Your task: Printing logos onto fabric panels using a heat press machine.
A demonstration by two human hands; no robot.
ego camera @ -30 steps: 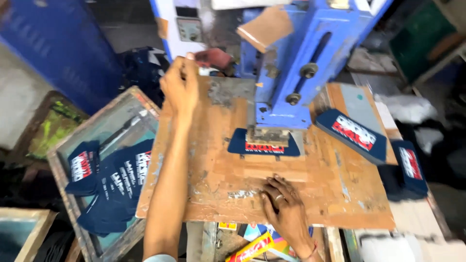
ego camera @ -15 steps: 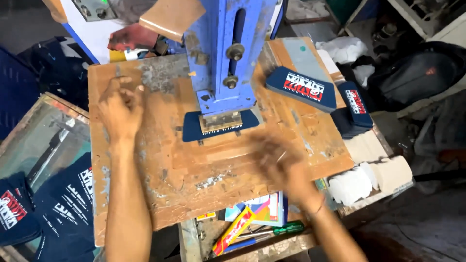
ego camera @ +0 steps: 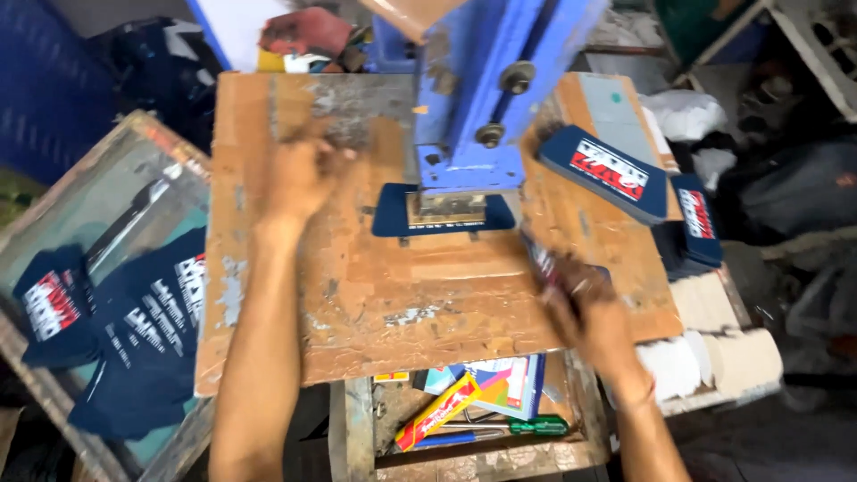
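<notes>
We see a worn wooden surface [ego camera: 357,295], scraped and paint-stained, bearing a blue press [ego camera: 473,107] over a dark blue patch [ego camera: 393,219]. More printed patches [ego camera: 607,170] sit stacked at its right edge, and both our hands rest on the wood.

A flat dark navy fabric patch [ego camera: 444,217] lies on the worn wooden board, pinned under the blue press head at mid-table, while another navy printed patch [ego camera: 542,261], blurred, is pinched at the near right.

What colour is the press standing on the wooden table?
Blue; the press shows best in the head view.
</notes>
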